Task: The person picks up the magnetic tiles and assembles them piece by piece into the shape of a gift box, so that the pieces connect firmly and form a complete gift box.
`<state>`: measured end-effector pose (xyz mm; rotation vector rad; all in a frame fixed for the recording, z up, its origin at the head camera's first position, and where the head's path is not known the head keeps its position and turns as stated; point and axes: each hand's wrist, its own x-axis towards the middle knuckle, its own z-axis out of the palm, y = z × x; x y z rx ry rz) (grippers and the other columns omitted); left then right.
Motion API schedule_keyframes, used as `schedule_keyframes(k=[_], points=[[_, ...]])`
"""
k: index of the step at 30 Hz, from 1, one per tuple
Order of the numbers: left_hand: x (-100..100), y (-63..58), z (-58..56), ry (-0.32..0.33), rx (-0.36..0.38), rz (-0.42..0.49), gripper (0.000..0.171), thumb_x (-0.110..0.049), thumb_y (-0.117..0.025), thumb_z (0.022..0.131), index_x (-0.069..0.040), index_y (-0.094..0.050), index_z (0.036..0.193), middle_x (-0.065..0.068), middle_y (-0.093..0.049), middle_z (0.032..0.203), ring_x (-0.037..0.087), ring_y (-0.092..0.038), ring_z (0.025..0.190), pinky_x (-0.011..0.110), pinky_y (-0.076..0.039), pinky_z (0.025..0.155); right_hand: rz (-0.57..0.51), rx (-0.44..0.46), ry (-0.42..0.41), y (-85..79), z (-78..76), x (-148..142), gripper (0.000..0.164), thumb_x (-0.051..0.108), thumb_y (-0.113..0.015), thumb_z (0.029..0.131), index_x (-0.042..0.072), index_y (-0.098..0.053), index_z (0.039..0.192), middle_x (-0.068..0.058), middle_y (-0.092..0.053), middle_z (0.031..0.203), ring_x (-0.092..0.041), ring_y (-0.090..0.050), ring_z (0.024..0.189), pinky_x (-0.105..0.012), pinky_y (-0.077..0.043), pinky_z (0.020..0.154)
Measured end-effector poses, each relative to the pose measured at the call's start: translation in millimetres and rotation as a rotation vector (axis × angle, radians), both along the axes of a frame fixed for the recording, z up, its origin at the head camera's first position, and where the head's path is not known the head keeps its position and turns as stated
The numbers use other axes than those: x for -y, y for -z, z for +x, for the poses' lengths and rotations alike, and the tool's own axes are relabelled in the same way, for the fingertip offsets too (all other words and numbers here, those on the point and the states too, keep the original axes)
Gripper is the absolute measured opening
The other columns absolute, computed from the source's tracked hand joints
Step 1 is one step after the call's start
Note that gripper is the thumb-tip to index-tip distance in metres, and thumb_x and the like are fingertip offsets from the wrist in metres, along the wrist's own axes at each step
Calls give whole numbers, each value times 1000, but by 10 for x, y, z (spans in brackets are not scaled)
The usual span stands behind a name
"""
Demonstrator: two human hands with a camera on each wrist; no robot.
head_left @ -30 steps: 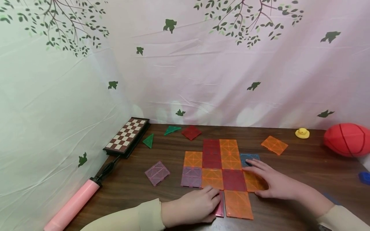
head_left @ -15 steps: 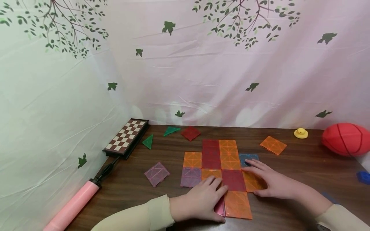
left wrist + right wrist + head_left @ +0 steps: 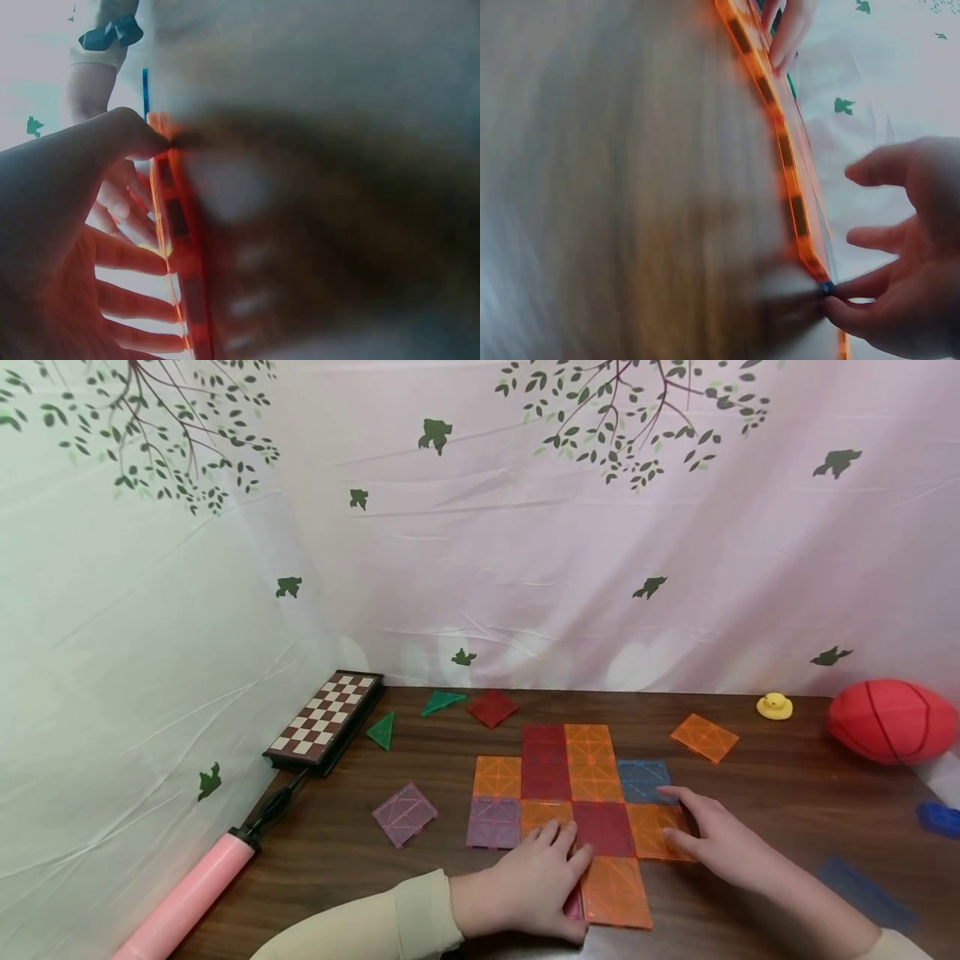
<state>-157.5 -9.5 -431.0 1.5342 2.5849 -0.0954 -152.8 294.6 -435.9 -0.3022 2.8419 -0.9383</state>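
Flat magnetic tiles lie edge to edge in a patch on the table. My left hand [image 3: 536,877] rests over the patch's near left part with its fingers spread. It covers most of a pink tile [image 3: 574,906] and reaches onto an orange tile. Beside it lies a larger orange square tile [image 3: 618,893], below a dark red tile [image 3: 603,828]. My right hand [image 3: 720,835] hovers at the patch's right side, fingers loosely bent and holding nothing. Its fingertips are right at the blue tile [image 3: 642,781] and the right orange tile [image 3: 652,831].
Loose tiles lie around: purple [image 3: 405,815], red [image 3: 492,708], orange [image 3: 705,737] and two green triangles. A folding checkerboard [image 3: 326,714] and a pink hand pump [image 3: 191,897] stand left. Right are a rubber duck [image 3: 774,706], a red ball [image 3: 892,721] and a blue tile [image 3: 866,892].
My left hand has shifted right and away from me, its fingers spreading over the pink and orange tiles. My right hand has drawn back to the right, uncovering more of the blue tile.
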Motion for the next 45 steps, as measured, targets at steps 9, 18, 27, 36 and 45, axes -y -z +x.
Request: schedule_keyframes(k=[9, 18, 27, 36, 45], points=[[-5, 5, -18, -9, 84, -4, 79, -65, -53, 95, -16, -43, 156, 14, -37, 159, 30, -37, 144, 40, -42, 108, -188, 17, 134, 23, 14, 33, 45, 17, -64, 101, -1, -50, 140, -36, -47, 142, -54, -46, 129, -65, -43, 98], [46, -81, -74, 18, 208, -2, 66, -57, -44, 103, -20, -41, 157, 11, -35, 161, 30, -33, 147, 34, -34, 114, -362, -46, 232, -49, 0, 83, 44, 13, -66, 100, -1, -50, 139, -28, -53, 139, -47, -54, 123, -34, -55, 89], [23, -124, 29, 270, -149, 152, 43, -34, -55, 104, -16, -56, 143, -1, -59, 134, 8, -60, 114, 18, -47, 95, -549, -68, 210, -56, -94, 199, 57, 9, -67, 99, 1, -41, 148, -26, -52, 136, -28, -60, 114, -20, -53, 84], [33, -134, 114, 375, -563, 276, 30, -26, -45, 109, -26, -64, 133, -5, -63, 129, 12, -60, 111, 28, -50, 89, -692, 46, 165, -22, -141, 218, 62, 19, -65, 101, 3, -35, 153, -27, -47, 140, -12, -59, 109, -25, -53, 87], [2, -153, 190, 266, -695, 307, 35, -23, -43, 108, -20, -69, 131, -4, -65, 116, 13, -60, 95, 29, -51, 75, -769, 213, 158, 35, -173, 260, 66, 30, -55, 106, 4, -24, 159, -28, -36, 150, -21, -56, 119, -28, -53, 90]])
